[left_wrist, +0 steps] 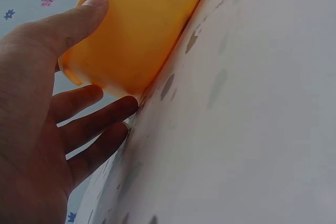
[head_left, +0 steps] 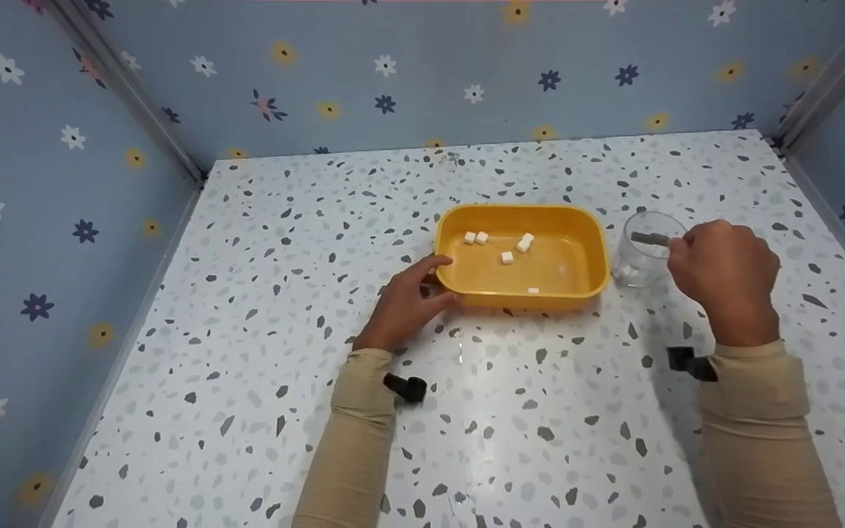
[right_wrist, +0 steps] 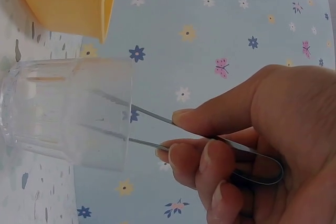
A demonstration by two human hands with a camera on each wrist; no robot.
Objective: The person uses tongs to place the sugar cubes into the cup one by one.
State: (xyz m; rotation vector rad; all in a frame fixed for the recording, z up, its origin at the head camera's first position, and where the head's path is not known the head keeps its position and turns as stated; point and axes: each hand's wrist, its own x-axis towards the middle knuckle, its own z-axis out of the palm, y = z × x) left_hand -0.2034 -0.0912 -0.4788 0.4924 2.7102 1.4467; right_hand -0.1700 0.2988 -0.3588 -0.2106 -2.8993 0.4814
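Observation:
My left hand (head_left: 404, 304) grips the left front corner of a yellow plastic tub (head_left: 547, 213), thumb on its outer wall (left_wrist: 152, 30) and index finger over the rim. Several small white cubes (head_left: 507, 258) lie on the tub's floor. To the tub's right, a clear glass (head_left: 639, 268) stands upright, with pale shapes low inside it. My right hand (head_left: 727, 271) pinches metal tongs (right_wrist: 155, 116) between thumb and fingers. The bent end of the tongs sits inside the palm. Their two tips reach down through the glass's mouth (right_wrist: 128, 77) and stand apart, with nothing visible between them.
The tub and glass stand close together on a white speckled tabletop (head_left: 261, 315). Flower-patterned blue panels (head_left: 430, 73) rise behind the table and on both sides. A black strap mount (head_left: 411, 389) is on the left wrist, with another (head_left: 690, 361) on the right.

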